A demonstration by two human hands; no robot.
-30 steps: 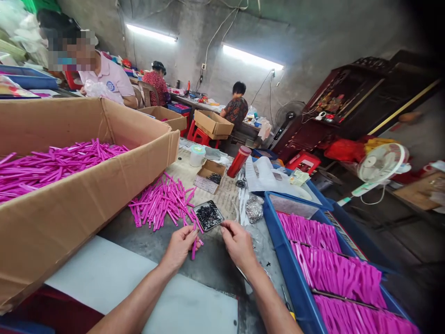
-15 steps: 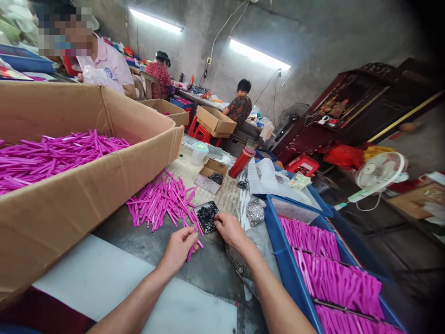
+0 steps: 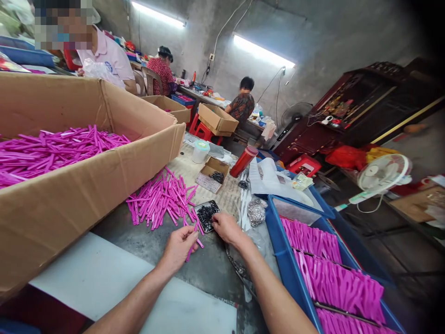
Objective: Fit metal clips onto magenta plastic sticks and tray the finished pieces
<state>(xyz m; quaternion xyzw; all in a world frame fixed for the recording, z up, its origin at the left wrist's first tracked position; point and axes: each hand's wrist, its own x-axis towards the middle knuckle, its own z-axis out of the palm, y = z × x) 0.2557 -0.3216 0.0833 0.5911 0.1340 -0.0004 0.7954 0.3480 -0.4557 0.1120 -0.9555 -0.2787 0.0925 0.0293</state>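
My left hand (image 3: 180, 247) is closed around a pink plastic stick (image 3: 190, 251) that points down over the grey table. My right hand (image 3: 226, 228) reaches into a small black tray of dark metal bits (image 3: 206, 215), fingertips pinched at its edge; what they hold is too small to make out. A loose pile of pink sticks (image 3: 160, 198) lies just beyond both hands.
A big cardboard box (image 3: 86, 185) of pink sticks fills the left. A blue crate (image 3: 292, 273) with rows of pink pieces sits right. Behind are a small carton (image 3: 211, 174), a red flask (image 3: 243, 161), a white cup (image 3: 200, 151), a fan (image 3: 380, 174), and three seated people.
My right hand has moved forward from beside the left hand to the black tray. The left hand keeps the pink stick and has barely moved.
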